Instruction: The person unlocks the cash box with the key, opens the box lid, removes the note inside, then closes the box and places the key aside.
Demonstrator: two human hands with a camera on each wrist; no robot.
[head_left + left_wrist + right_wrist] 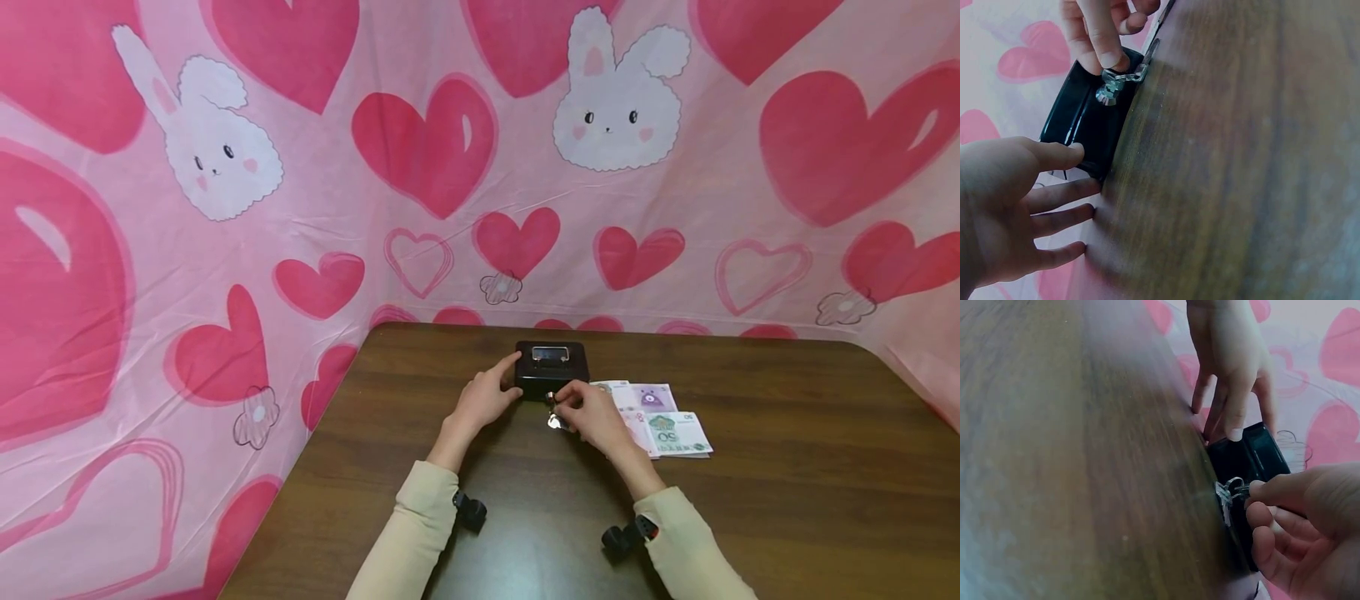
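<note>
A small black cash box (551,369) with a metal handle on its lid stands on the brown table (787,500). My left hand (487,396) rests against the box's left side, fingers straight, thumb on its corner (1075,153). My right hand (588,412) pinches a silver key (1113,84) that sits in the lock on the box's front face; a second key dangles from its ring (1225,497). In the right wrist view the box (1260,459) lies between both hands.
Several banknotes (663,421) lie fanned on the table just right of the box. A pink cloth with hearts and rabbits (420,167) hangs behind and on both sides of the table.
</note>
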